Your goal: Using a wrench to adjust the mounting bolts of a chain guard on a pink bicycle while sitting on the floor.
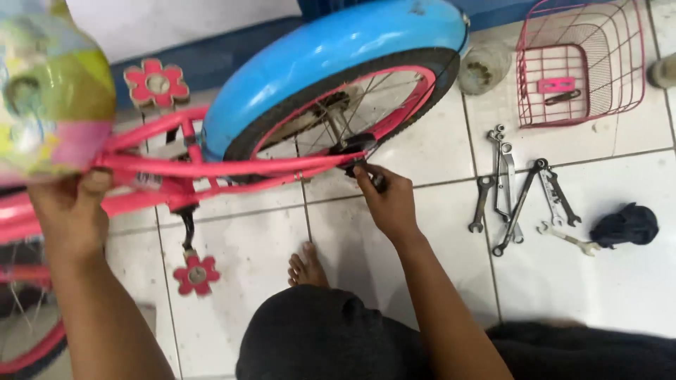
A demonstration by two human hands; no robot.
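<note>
The person's knee point(317, 338) was nearest to the camera, with a bare foot point(304, 266) just before it on the tiled floor point(605, 281). Beyond the foot stood the pink bicycle frame point(211, 169). The left hand point(70, 204) was closed around the frame, below the seat point(49, 91), with the arm straight. The right hand point(387, 200) reached to the rear wheel axle point(355, 148), its fingers pinched on a small dark part there; what exactly, I cannot tell. It seemed the axle fastening was being worked, so careful turning was needed. Right of the frame lay several wrenches point(517, 200), farther a pink basket point(581, 63).
</note>
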